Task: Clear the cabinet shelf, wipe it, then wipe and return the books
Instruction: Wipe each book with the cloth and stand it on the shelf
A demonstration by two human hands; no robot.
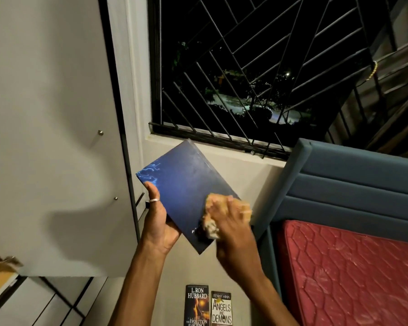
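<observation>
I have the blue book [186,196] up in the middle of the frame, cover toward me, its long axis running from upper left to lower right. My left hand [159,222] grips it at the lower left edge, thumb lying up the cover, the fingers hidden behind. My right hand [231,222] is bunched around the cloth [212,225] and presses it on the cover's lower right end, so the cloth sits at the near end of that long axis.

That is what the next stroke turns on, as I judge it: the unwiped stretch of cover lies up and to the left of my right hand, toward the far corner by the window sill [222,151]. The sweep should run along the long axis, away from me, while the left hand braces the edge. The right hand is blurred, so I cannot tell how flat the cloth lies.

Two more books [209,307] lie side by side on the floor at the bottom centre, well below the hands. The cabinet door [57,114] fills the left of the frame; the shelf itself is not in view.
</observation>
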